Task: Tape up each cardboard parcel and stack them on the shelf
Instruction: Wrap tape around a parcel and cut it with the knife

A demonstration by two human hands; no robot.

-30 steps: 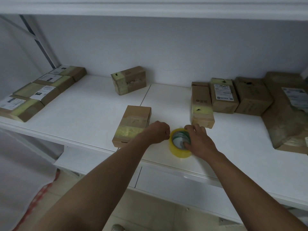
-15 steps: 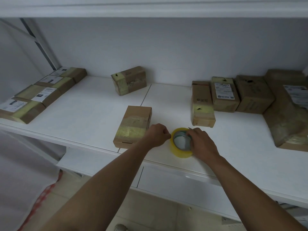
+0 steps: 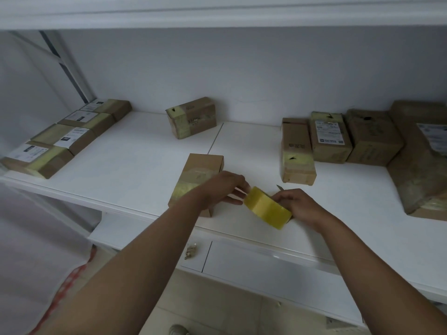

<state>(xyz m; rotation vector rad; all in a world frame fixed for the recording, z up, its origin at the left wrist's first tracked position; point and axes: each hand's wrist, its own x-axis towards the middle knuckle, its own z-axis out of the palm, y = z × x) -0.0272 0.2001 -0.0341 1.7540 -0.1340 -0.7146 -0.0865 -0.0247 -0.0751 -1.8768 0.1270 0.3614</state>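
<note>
Yellow roll of packing tape [image 3: 267,207] was off the white shelf board [image 3: 121,170], tilted, at about 6 o'clock of the shelf near the front edge. My right hand [image 3: 298,205] gripped it from the 3 o'clock side, fingers curled round the roll. My left hand [image 3: 223,189] pinched at the roll's 9 o'clock edge, fingertips narrow; I judged it was picking up the free tape end, though no strip showed. To do it well I reckoned: hold the roll steady, peel slowly, keep the strip flat, lay it on the seam. Brown cardboard parcel with pale tape band [image 3: 199,180] lay just beside the left hand at 10 o'clock, probably next. A small pointed thing [image 3: 280,187] stuck up behind the right hand; couldn't tell what. Upright brown parcel [image 3: 297,151] stood near at 1 o'clock, could crowd a long pull. Row of labelled flat parcels [image 3: 65,139] at 9 o'clock, lone taped box [image 3: 192,117] at 12, cluster of larger brown boxes [image 3: 362,139] at 2 o'clock, well apart.
</note>
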